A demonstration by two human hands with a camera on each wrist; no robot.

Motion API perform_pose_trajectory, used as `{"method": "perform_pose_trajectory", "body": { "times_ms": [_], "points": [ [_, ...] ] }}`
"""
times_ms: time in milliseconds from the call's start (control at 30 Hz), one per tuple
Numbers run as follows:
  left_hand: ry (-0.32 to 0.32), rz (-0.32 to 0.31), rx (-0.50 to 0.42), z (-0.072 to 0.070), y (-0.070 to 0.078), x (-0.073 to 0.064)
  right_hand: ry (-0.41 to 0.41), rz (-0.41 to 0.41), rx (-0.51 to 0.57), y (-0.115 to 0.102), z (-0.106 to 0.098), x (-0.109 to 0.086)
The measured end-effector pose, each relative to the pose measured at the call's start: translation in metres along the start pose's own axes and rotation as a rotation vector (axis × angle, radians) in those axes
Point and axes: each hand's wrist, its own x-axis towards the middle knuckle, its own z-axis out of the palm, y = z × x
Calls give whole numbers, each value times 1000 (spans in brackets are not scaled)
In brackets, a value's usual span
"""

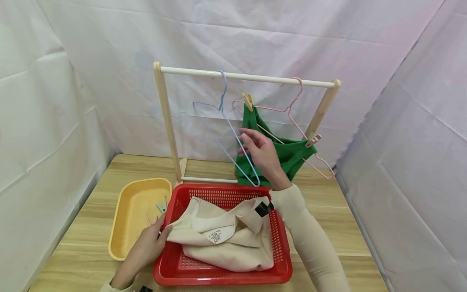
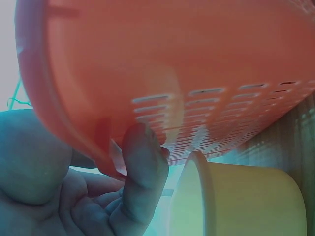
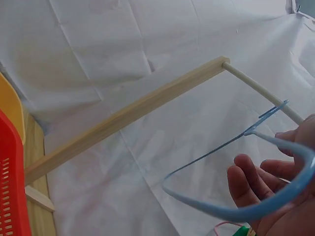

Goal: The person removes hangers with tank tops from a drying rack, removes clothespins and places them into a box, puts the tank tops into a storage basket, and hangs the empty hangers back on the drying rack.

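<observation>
At the left side of the red basket (image 1: pixel 222 280), my left hand (image 1: pixel 146 247) grips the rim, fingers curled round it in the left wrist view. A cream garment (image 1: pixel 233 255) with a printed label lies crumpled inside the basket. My right hand (image 1: pixel 264 156) is raised beside the blue hanger (image 1: pixel 225 87), fingers loosely bent and overlapping its right side. The right wrist view shows the hanger's loop (image 3: pixel 236 215) passing in front of the relaxed fingers. Behind that hand, a green garment (image 1: pixel 292 162) hangs from a pink hanger (image 1: pixel 300 87), held by wooden clothespins (image 1: pixel 249 102).
A wooden rack with a white bar (image 1: pixel 189 71) stands behind the basket and carries both hangers. To the basket's left sits a yellow tray (image 1: pixel 127 219) with a mint clothespin (image 1: pixel 161 207) in it. White sheeting (image 1: pixel 120 93) encloses the back and sides of the wooden tabletop.
</observation>
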Motion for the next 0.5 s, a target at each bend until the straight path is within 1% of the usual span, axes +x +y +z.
{"method": "perform_pose_trajectory", "body": {
  "times_ms": [200, 500],
  "points": [
    [3, -6, -9, -1, 1, -1, 47, -47, -71, 0, -18, -12],
    [-2, 0, -9, 0, 1, 0, 151, -75, -80, 0, -52, -31]
  ]
}}
